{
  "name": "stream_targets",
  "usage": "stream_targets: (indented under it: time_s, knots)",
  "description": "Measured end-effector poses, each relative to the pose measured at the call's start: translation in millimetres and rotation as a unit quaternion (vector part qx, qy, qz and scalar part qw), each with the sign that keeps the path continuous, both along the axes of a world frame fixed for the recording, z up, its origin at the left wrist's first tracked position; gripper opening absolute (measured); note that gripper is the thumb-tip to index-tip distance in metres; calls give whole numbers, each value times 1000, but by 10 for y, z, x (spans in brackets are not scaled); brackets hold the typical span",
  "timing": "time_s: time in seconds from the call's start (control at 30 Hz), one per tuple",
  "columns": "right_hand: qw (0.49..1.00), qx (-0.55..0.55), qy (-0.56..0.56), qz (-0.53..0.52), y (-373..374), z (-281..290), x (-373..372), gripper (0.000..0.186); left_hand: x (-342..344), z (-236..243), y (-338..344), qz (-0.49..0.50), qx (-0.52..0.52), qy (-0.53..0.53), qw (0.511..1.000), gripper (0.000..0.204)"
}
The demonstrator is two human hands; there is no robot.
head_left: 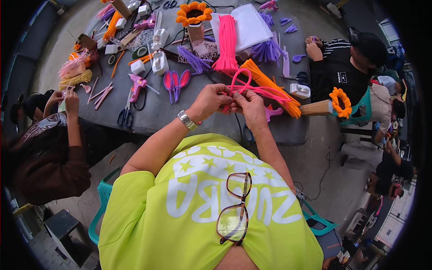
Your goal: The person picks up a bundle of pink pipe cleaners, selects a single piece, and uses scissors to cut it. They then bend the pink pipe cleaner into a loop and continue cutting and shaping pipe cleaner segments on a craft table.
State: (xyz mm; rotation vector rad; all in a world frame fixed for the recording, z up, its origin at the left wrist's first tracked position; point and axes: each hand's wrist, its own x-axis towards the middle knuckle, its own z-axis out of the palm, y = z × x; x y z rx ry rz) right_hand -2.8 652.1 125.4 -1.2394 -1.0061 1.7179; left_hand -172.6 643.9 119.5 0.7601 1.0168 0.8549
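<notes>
Both my hands meet over the table's near edge, fingers pinched on bright pink pipe cleaners (265,92). The stems bend up into a loop above my fingers, and their long ends trail off to the right. My left hand (209,102), with a metal watch on its wrist, grips them from the left. My right hand (252,110) pinches them close beside it. A bundle of orange pipe cleaners (261,77) lies just beyond the right hand. Farther back is a thick bundle of pink pipe cleaners (227,40). Purple-and-pink petal shapes (176,83) rest left of my hands.
On the dark table (166,114) are scissors (126,116), a pink glue gun (137,85), white tape dispensers (159,62), purple pipe cleaners (267,47) and orange flowers (193,14). One orange flower (340,103) juts past the right edge. People sit at left and right, handling small pieces.
</notes>
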Motion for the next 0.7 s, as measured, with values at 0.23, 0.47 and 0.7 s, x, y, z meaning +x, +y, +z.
stream_targets:
  time_s: [0.23,0.47,0.7]
  knots:
    - [1000,-12,-14,-1,-19,-38,25,10,27,-31,5,0,1,-1,1000,13]
    - [998,8,-52,33,-29,-85,65,12,24,-102,7,-22,63,73,995,13]
    - [995,42,-83,42,16,-56,292,15,-38,-8,-265,-94,168,246,950,24]
